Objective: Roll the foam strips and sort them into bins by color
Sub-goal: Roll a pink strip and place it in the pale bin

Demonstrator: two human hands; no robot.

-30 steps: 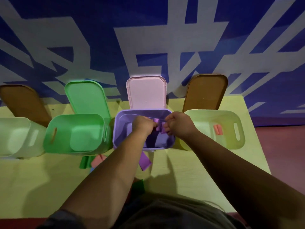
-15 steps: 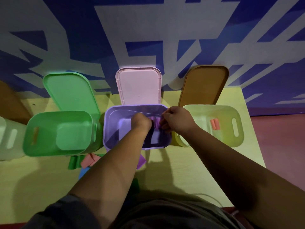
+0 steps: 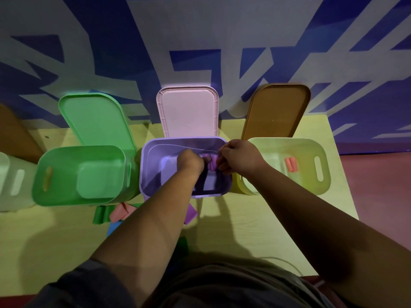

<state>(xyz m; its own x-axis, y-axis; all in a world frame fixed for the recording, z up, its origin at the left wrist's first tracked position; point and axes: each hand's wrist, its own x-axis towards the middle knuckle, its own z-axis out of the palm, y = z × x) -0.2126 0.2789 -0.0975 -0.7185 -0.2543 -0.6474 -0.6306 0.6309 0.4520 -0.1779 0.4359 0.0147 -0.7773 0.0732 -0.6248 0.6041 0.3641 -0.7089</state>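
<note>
Both of your hands meet over the open purple bin (image 3: pixel 145 165), and between them sits the purple foam strip (image 3: pixel 211 163), partly wound into a small coil. Your left hand (image 3: pixel 190 164) has its fingers curled round one side of the coil. Your right hand (image 3: pixel 239 160) pinches the other side with fingertips and thumb. A dark band hangs below the coil into the bin. It is probably the unrolled tail, though the shadow there is too deep for you to be sure.

Expect the foam to weigh almost nothing and to be soft and springy, so the coil will likely try to open the moment your pinch slackens. Hold it across the flat ends of the roll, with one fingertip resting on the outer lap to pin it down. Squeeze gently, since a hard grip would probably crush the layers out of round. The surface looks matte, so slipping should be a small worry, and nothing here seems fragile.

A pink roll (image 3: pixel 291 164) lies inside the pale bin (image 3: pixel 289 141) to your right. On the table (image 3: pixel 244 230) just in front of the bins lie loose strips: green (image 3: pixel 101 214), pink (image 3: pixel 121 211), blue (image 3: pixel 113 226) and another purple one (image 3: pixel 190 213), partly hidden by your left forearm. Take each of those by one short end, where a first tight turn is easiest to start.
</note>
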